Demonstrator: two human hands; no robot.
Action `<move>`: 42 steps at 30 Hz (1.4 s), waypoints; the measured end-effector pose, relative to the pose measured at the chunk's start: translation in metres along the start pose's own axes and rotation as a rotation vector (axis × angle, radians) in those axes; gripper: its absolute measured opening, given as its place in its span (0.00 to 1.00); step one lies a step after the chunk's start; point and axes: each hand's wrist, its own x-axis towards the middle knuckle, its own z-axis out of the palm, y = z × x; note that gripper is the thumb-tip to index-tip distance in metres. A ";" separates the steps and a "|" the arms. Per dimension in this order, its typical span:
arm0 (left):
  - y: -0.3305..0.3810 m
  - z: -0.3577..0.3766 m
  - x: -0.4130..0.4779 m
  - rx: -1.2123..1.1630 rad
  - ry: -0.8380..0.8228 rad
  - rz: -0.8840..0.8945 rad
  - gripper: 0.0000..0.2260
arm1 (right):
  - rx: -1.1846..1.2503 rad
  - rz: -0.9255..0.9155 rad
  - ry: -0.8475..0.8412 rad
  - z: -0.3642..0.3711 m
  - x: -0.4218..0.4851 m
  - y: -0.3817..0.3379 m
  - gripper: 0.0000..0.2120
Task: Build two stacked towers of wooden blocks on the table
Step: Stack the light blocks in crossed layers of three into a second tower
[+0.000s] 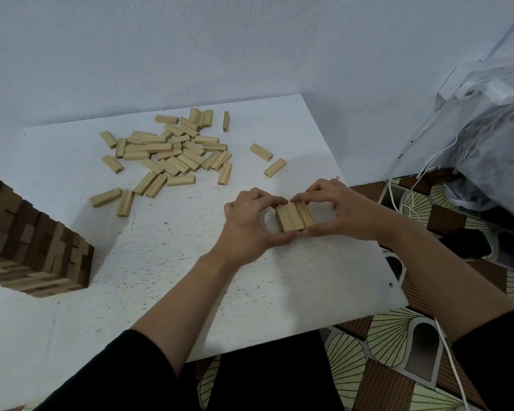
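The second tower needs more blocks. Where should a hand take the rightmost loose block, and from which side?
I'd pinch the rightmost loose block across its long sides at mid-length, coming down from above. It lies flat on the table, apart from other blocks, so both long sides are free.

Black sleeves [116, 372] end near the elbows (both arms alike), forearms [187, 292] bare, trousers [267, 378] black too.

1. The left hand [250, 223] is on the left side of the row of three blocks [294, 217], with its fingers curled over the far edge and its thumb on the near edge.
2. The right hand [341, 215] mirrors this on the row's right side.
3. Both hands' fingertips nearly meet at the row's far edge.
4. The bare forearms [190, 295] converge toward the row from its near side.
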 end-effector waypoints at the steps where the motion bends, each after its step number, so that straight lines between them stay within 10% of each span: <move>1: 0.000 0.000 0.000 -0.001 -0.002 -0.003 0.32 | 0.005 0.002 0.007 0.000 0.000 0.000 0.37; 42: -0.006 0.001 -0.002 0.005 -0.007 -0.013 0.27 | 0.086 0.003 0.152 0.010 -0.010 0.006 0.35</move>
